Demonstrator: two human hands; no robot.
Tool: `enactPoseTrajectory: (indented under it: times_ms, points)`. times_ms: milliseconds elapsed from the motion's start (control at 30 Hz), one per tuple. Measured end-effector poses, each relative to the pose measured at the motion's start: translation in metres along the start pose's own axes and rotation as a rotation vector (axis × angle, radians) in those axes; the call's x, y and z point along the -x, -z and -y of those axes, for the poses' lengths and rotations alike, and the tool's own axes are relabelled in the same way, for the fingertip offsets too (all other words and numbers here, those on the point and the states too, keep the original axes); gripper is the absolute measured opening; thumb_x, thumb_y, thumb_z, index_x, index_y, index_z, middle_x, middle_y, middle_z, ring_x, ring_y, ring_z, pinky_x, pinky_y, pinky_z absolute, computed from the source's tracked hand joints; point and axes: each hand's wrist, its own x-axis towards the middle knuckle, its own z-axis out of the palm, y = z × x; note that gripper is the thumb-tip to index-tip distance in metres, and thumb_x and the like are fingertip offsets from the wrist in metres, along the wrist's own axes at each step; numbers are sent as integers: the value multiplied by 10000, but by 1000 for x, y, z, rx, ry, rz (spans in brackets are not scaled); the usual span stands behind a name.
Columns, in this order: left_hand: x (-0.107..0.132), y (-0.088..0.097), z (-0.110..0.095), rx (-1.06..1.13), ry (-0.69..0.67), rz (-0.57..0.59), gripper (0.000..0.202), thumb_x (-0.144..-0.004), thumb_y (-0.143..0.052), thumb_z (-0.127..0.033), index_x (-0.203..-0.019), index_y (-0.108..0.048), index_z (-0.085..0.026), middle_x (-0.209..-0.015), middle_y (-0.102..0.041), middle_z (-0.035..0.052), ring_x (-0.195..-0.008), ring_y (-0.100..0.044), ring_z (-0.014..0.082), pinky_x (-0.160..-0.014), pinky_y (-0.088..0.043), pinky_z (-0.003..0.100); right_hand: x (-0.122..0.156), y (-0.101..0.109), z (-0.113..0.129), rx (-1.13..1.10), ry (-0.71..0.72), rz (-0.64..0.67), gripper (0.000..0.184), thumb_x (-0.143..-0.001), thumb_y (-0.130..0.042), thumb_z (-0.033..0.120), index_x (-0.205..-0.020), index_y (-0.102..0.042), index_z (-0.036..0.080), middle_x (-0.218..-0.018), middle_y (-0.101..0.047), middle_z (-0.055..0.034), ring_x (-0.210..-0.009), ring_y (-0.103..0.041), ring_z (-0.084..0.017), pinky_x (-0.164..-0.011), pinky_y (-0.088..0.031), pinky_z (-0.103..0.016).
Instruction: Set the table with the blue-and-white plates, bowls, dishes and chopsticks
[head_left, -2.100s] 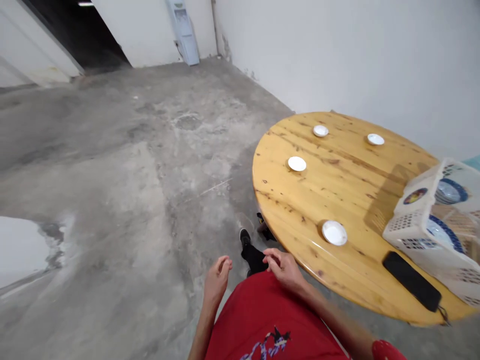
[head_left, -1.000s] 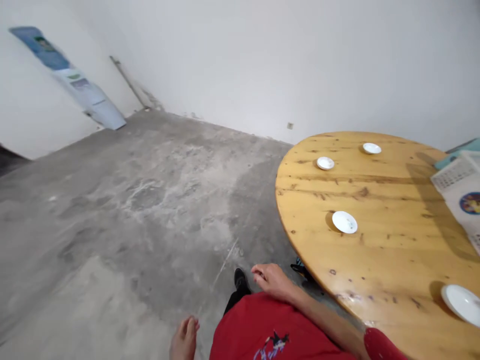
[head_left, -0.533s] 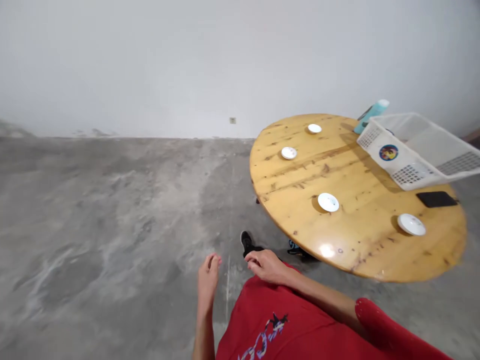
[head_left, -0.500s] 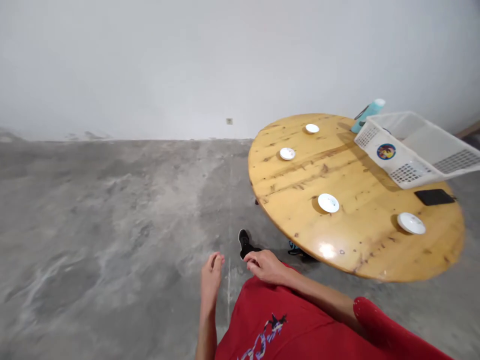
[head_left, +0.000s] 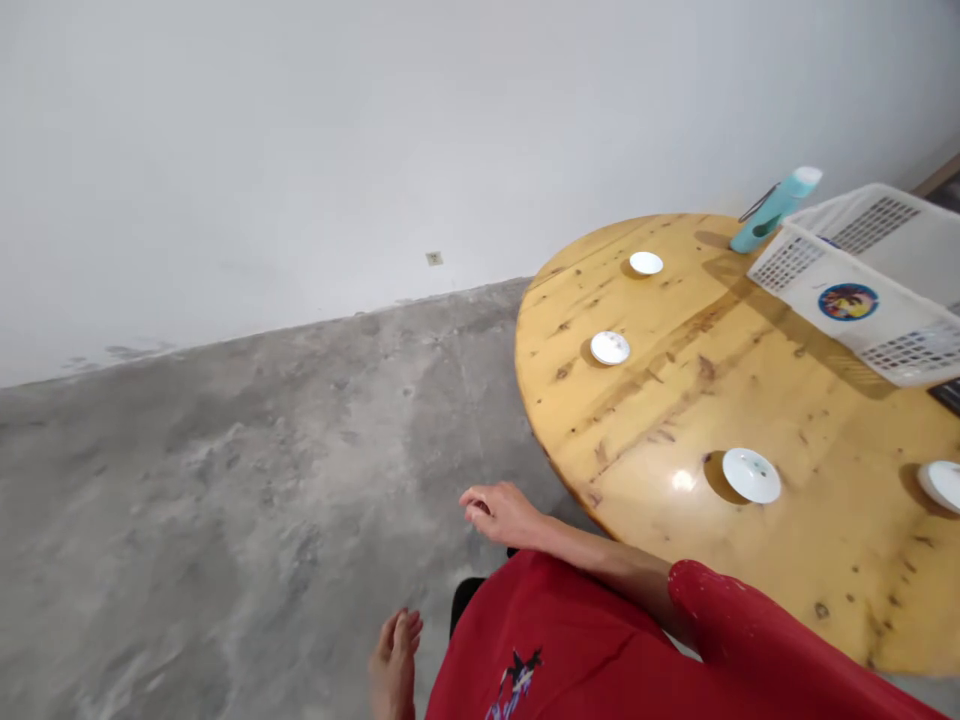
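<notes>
I stand beside a round wooden table (head_left: pixel 660 400). My right hand (head_left: pixel 501 513) hangs in front of my red shirt, just left of the table's edge, fingers loosely curled with nothing in them. My left hand (head_left: pixel 394 662) hangs low at my side above the concrete floor, fingers straight and together, holding nothing. Several small white saucers lie on the table; the nearest saucer (head_left: pixel 751 475) is to the right of my right hand, another saucer (head_left: pixel 610 347) farther back.
A white plastic basket (head_left: pixel 862 290) stands at the table's far right, with a teal bottle (head_left: pixel 772 208) behind it. A third saucer (head_left: pixel 646 262) lies near the far edge. A white wall runs behind; bare concrete floor (head_left: pixel 225 480) spreads left.
My view has swung right and closer to the table. My left hand has dropped lower at my side. My right hand stays in front of my shirt.
</notes>
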Motion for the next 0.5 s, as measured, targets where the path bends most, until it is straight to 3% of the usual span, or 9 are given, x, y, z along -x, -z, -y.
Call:
enactPoseTrajectory:
  times_ms: [133,267,367,500]
  points:
    - [-40,4,-23,54,152,31,450,-607,-643,-600,-884,-620,-246,-876,-766,106,-987,-728,362,-912,-571,496,-39,4,8,10,-38,-9,321,-903,-491,204,-1117,-730,201,-900,-774,-30,-773,-693,-172,-678,-435,-238]
    - [-106,-1,-69,-53,85,192,544,-573,-681,-618,-919,-612,-204,-921,-754,161,-1020,-715,382,-909,-579,486,-67,1,7,21,-114,-98,304,-880,-515,207,-1087,-737,206,-876,-769,-32,-785,-694,-183,-686,-438,-243]
    - [-164,-11,-133,-165,-42,342,580,-583,-679,-619,-943,-600,-172,-958,-747,185,-1024,-715,372,-914,-581,461,-90,-3,7,-59,-226,-213,294,-868,-517,193,-1068,-732,199,-837,-762,-22,-746,-695,-166,-677,-449,-229]
    - [-231,-34,-242,-312,-244,445,556,-635,-610,-620,-946,-605,-159,-990,-740,193,-1006,-724,336,-931,-577,441,-125,-9,15,-191,-367,-414,292,-876,-492,177,-1064,-716,177,-839,-765,-22,-688,-688,-144,-649,-456,-213]
